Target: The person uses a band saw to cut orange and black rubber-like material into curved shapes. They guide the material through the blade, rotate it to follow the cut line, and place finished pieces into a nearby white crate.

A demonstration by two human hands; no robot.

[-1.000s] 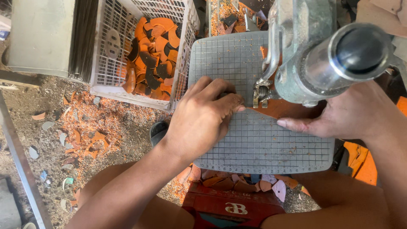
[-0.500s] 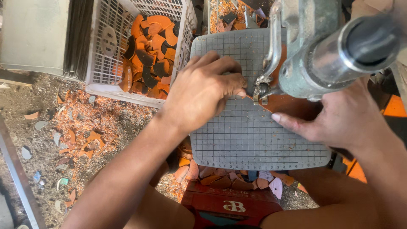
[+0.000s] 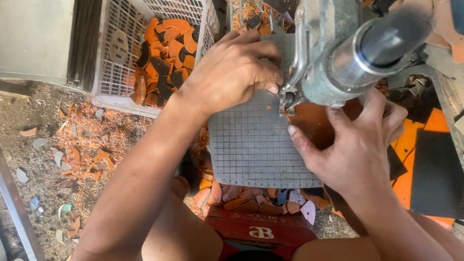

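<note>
My left hand (image 3: 237,72) lies curled on the grey gridded cutting mat (image 3: 251,150), its fingertips pinched at the edge of an orange sheet (image 3: 314,126) right beside the cutter tip (image 3: 288,100) of a grey metal machine (image 3: 338,53). My right hand (image 3: 360,145) rests on the same sheet to the right of the cutter. Its fingers are spread and its thumb presses the sheet down. The machine's body hides most of the sheet's far part.
A white slotted basket (image 3: 116,72) at the upper left holds several orange and dark cut pieces (image 3: 164,46). Offcuts litter the dirt floor (image 3: 72,145) and lie below the mat's near edge. Orange and black sheets (image 3: 430,164) lie at the right. A red crate (image 3: 261,232) sits between my knees.
My left hand has slid up the mat to the cutter tip. My right hand has shifted down and left on the orange sheet, which has turned under the cutter.
</note>
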